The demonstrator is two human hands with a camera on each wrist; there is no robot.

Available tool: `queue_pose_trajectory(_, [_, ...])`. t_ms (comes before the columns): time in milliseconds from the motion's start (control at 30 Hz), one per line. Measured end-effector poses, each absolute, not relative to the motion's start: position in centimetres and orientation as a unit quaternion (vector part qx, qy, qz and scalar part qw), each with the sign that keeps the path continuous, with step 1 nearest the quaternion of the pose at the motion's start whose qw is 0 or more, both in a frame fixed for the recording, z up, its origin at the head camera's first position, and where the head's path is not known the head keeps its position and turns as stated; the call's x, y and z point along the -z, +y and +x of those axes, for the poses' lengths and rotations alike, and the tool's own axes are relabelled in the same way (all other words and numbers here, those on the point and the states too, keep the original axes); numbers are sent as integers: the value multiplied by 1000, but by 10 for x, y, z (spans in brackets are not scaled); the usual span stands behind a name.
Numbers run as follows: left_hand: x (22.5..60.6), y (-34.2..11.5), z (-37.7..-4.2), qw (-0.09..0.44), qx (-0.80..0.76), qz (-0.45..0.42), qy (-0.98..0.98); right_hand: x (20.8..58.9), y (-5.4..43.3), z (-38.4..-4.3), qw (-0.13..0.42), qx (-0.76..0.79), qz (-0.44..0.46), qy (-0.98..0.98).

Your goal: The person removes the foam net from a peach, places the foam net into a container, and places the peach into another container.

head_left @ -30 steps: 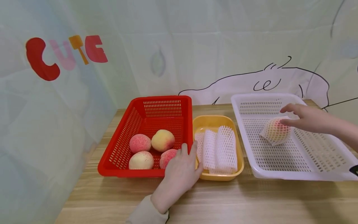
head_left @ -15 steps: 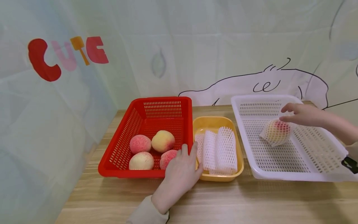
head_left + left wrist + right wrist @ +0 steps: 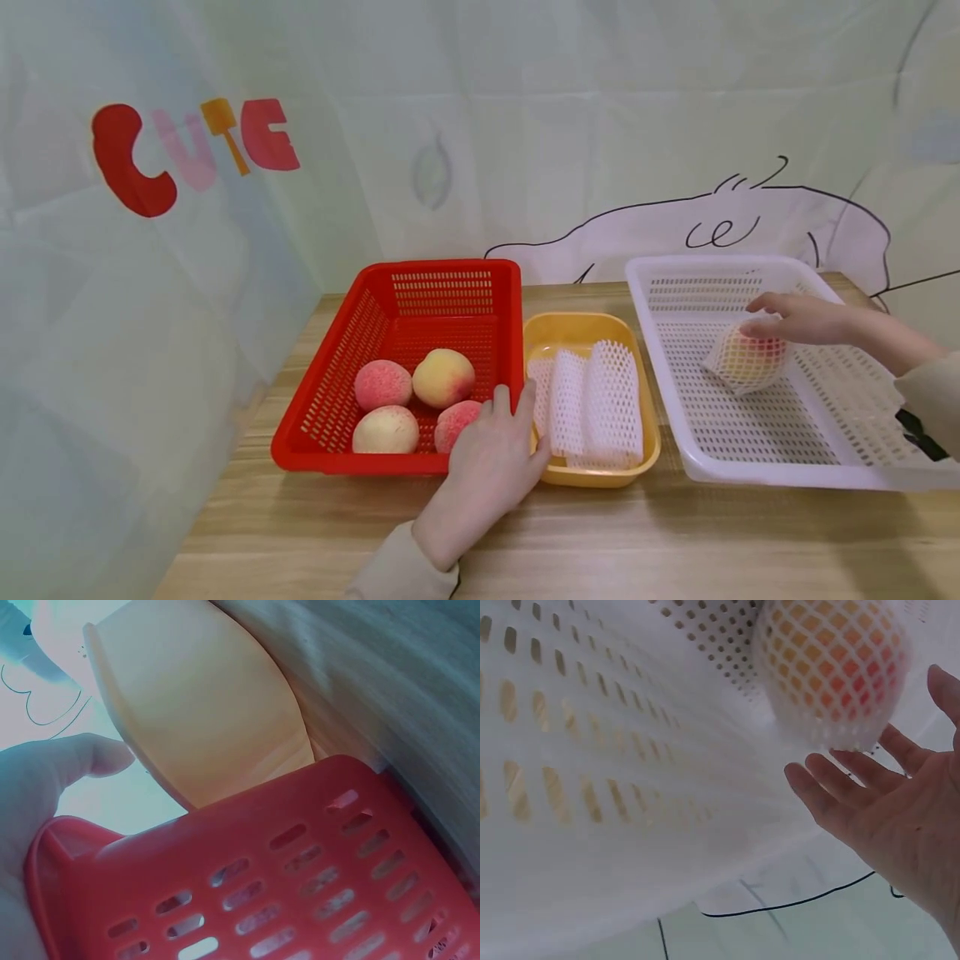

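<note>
My left hand (image 3: 491, 454) rests over the near right corner of the red basket (image 3: 300, 460), its fingers fairly straight. In the left wrist view, the thumb (image 3: 105, 756) reaches beside the rim of the yellow tray (image 3: 202, 690). Inside the white basket (image 3: 720, 471) a yellow-and-pink peach (image 3: 750, 358) sits in a white foam net sleeve. My right hand (image 3: 810, 321) hovers at its top right with spread, loosely bent fingers. From the right wrist, the open palm (image 3: 900, 802) faces the netted peach (image 3: 832, 667), fingertips right by the end of the net.
Several bare peaches (image 3: 444, 377) lie in the red basket, one partly behind my left hand. White foam net sleeves (image 3: 607, 400) fill the yellow tray between the baskets. A printed curtain (image 3: 525, 125) hangs behind the wooden table (image 3: 600, 542).
My right hand has shifted slightly left and down over the netted peach, and more of its sleeve shows. The left hand stays at the basket corner. The head view has turned a little.
</note>
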State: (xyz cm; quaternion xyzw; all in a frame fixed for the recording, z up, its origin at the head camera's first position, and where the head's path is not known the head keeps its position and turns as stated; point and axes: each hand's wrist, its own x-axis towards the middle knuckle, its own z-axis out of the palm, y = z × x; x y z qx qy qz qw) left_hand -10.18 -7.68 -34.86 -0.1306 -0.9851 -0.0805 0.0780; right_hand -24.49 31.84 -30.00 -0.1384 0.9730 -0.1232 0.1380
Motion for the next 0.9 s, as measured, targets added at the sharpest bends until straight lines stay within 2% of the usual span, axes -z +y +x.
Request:
queue_pose_trajectory(300, [349,-76,-102,76,75,-129,-986,315,330,-251,165,142,-108,970])
queue_pose_trajectory(533, [349,-77,-102,74,73,-127,-986,318,333,-252,212,188,-76,956])
queue_pose_trajectory(900, [350,-76,-104,74,74,-127,-986,323,325,-250,197,201,-83,956])
